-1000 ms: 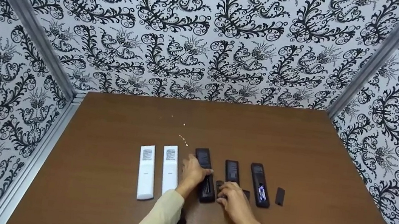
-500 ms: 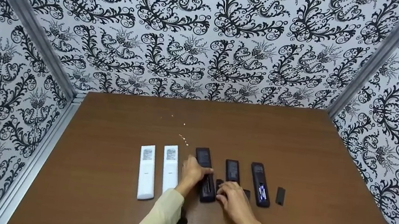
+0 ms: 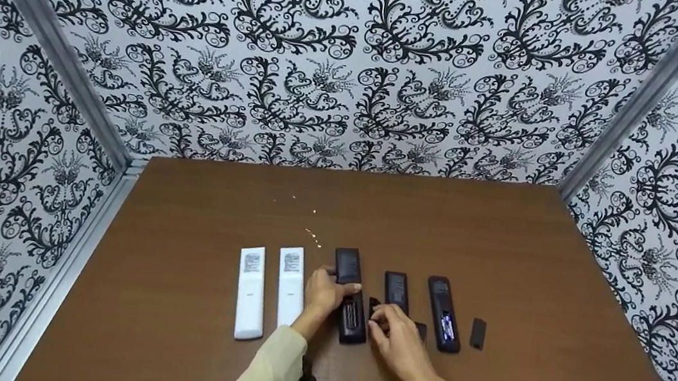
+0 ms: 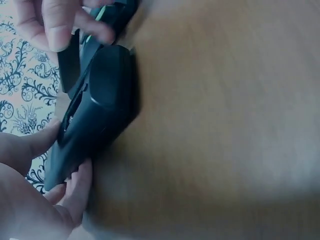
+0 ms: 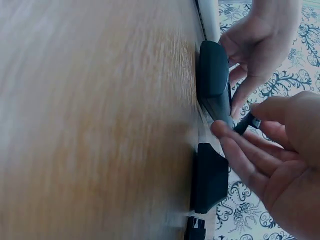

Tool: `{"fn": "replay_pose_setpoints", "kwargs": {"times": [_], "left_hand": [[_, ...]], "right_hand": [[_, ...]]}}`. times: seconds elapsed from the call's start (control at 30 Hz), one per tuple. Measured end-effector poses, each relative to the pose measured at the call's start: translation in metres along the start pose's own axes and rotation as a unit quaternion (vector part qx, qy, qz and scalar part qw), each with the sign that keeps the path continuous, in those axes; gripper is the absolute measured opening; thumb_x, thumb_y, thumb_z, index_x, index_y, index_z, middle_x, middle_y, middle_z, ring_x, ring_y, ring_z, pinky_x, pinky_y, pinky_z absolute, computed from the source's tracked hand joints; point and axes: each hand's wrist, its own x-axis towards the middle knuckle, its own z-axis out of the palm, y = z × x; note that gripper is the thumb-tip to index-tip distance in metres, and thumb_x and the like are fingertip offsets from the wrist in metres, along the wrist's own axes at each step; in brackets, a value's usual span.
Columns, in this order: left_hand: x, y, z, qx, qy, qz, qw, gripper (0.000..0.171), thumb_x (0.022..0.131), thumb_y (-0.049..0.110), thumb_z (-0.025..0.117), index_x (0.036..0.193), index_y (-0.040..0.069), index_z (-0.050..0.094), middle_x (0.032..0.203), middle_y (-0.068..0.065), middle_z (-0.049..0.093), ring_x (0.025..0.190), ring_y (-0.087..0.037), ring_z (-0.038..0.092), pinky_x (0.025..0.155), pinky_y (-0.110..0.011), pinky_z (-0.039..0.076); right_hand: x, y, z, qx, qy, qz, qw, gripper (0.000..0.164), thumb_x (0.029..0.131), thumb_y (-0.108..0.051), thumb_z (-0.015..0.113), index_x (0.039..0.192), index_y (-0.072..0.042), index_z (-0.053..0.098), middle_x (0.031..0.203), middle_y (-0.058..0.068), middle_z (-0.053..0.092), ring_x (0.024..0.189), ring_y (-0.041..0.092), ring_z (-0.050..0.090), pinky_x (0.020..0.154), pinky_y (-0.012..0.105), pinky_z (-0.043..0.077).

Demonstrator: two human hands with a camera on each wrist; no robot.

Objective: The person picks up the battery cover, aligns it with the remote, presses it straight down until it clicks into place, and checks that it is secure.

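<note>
Face down on the table lies a long black remote control (image 3: 348, 266), its battery compartment uncovered. My left hand (image 3: 325, 292) grips its left side, thumb over the back near the compartment, as the left wrist view also shows with the remote (image 4: 107, 90). In my right hand (image 3: 403, 342) a small black battery cover (image 3: 373, 305) is pinched between thumb and fingers, just right of the remote. The right wrist view shows this cover (image 5: 244, 124) tilted close to the remote's side (image 5: 213, 70). Right of the hand is a shorter black remote (image 3: 396, 288), its lower end hidden.
Two white remotes (image 3: 251, 293) lie face down at the left. Farther right are a black remote (image 3: 444, 313) with batteries showing, a loose cover (image 3: 477, 334) and another dark cover (image 3: 420, 331) partly behind my right hand. Patterned walls (image 3: 353, 76) enclose the wooden table (image 3: 215, 201).
The long remote has shifted slightly away from me under my left hand. My right fingers have changed their hold, and the battery cover shows more clearly beside the remote.
</note>
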Motion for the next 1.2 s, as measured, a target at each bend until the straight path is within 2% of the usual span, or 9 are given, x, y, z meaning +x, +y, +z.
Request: {"fn": "replay_pose_setpoints", "kwargs": {"times": [0.13, 0.3, 0.47, 0.63, 0.73, 0.83, 0.93, 1.07, 1.2], "left_hand": [[0.000, -0.004, 0.002, -0.044, -0.011, 0.009, 0.9989, 0.059, 0.073, 0.017, 0.089, 0.120, -0.007, 0.064, 0.097, -0.022, 0.076, 0.087, -0.027, 0.073, 0.082, -0.039, 0.057], [0.001, -0.009, 0.003, -0.086, -0.020, 0.012, 0.9960, 0.056, 0.076, 0.013, 0.087, 0.122, -0.009, 0.063, 0.097, -0.024, 0.075, 0.084, -0.028, 0.074, 0.080, -0.038, 0.058], [0.002, -0.012, 0.003, -0.106, -0.025, -0.001, 0.9941, 0.055, 0.079, 0.014, 0.084, 0.125, -0.008, 0.063, 0.104, -0.025, 0.075, 0.090, -0.030, 0.074, 0.086, -0.040, 0.057], [0.002, -0.012, 0.002, -0.112, -0.030, -0.016, 0.9931, 0.051, 0.081, 0.016, 0.083, 0.124, -0.005, 0.064, 0.105, -0.023, 0.074, 0.090, -0.028, 0.073, 0.086, -0.039, 0.057], [0.002, -0.012, 0.002, -0.120, -0.033, -0.025, 0.9920, 0.048, 0.081, 0.014, 0.082, 0.122, -0.006, 0.065, 0.105, -0.023, 0.074, 0.089, -0.027, 0.073, 0.084, -0.038, 0.057], [0.003, -0.011, 0.001, -0.128, -0.034, -0.040, 0.9904, 0.045, 0.083, 0.013, 0.080, 0.120, -0.006, 0.066, 0.105, -0.023, 0.074, 0.089, -0.027, 0.072, 0.084, -0.038, 0.057], [0.003, -0.011, 0.001, -0.134, -0.035, -0.050, 0.9891, 0.042, 0.084, 0.012, 0.078, 0.119, -0.006, 0.066, 0.105, -0.023, 0.074, 0.089, -0.026, 0.072, 0.084, -0.037, 0.057], [0.004, -0.012, 0.001, -0.144, -0.036, -0.048, 0.9877, 0.037, 0.085, 0.011, 0.076, 0.116, -0.008, 0.066, 0.101, -0.023, 0.074, 0.084, -0.023, 0.071, 0.080, -0.034, 0.057], [0.006, -0.013, 0.001, -0.156, -0.038, -0.051, 0.9857, 0.035, 0.085, 0.009, 0.074, 0.115, -0.009, 0.067, 0.101, -0.022, 0.074, 0.082, -0.021, 0.070, 0.077, -0.031, 0.056]], "right_hand": [[0.000, 0.002, 0.003, 0.049, 0.021, -0.007, 0.999, 0.011, 0.085, 0.005, 0.070, 0.088, -0.002, 0.062, 0.104, 0.018, 0.070, 0.077, 0.017, 0.068, 0.065, 0.025, 0.058], [0.000, 0.003, 0.005, 0.063, 0.020, -0.002, 0.998, 0.016, 0.081, 0.008, 0.074, 0.087, -0.002, 0.063, 0.103, 0.019, 0.070, 0.076, 0.020, 0.069, 0.065, 0.024, 0.059], [0.000, 0.002, 0.004, 0.050, 0.028, -0.005, 0.998, 0.022, 0.077, 0.012, 0.076, 0.089, -0.001, 0.063, 0.103, 0.018, 0.070, 0.082, 0.026, 0.069, 0.068, 0.025, 0.060], [0.004, 0.001, 0.003, 0.024, 0.081, -0.008, 0.996, 0.021, 0.079, 0.010, 0.076, 0.092, -0.003, 0.067, 0.093, 0.009, 0.072, 0.080, 0.021, 0.069, 0.069, 0.027, 0.059], [0.006, -0.001, 0.001, 0.016, 0.104, -0.025, 0.994, 0.019, 0.081, 0.006, 0.077, 0.095, -0.004, 0.069, 0.091, 0.006, 0.073, 0.078, 0.019, 0.069, 0.068, 0.029, 0.059], [0.007, -0.003, -0.001, 0.005, 0.102, -0.032, 0.994, 0.018, 0.082, 0.001, 0.077, 0.099, -0.006, 0.073, 0.094, 0.004, 0.075, 0.081, 0.017, 0.070, 0.070, 0.031, 0.059], [0.007, -0.005, -0.002, -0.003, 0.091, -0.019, 0.996, 0.020, 0.085, -0.005, 0.077, 0.104, -0.009, 0.075, 0.098, 0.002, 0.076, 0.086, 0.014, 0.071, 0.074, 0.032, 0.059], [0.009, -0.004, -0.001, 0.018, 0.096, -0.050, 0.994, 0.023, 0.085, -0.004, 0.076, 0.107, -0.008, 0.077, 0.094, 0.002, 0.075, 0.077, 0.006, 0.064, 0.067, 0.025, 0.055], [0.012, -0.002, 0.003, 0.044, 0.093, -0.081, 0.991, 0.025, 0.084, -0.002, 0.074, 0.110, -0.002, 0.074, 0.093, 0.005, 0.075, 0.075, 0.008, 0.063, 0.065, 0.024, 0.054]]}}
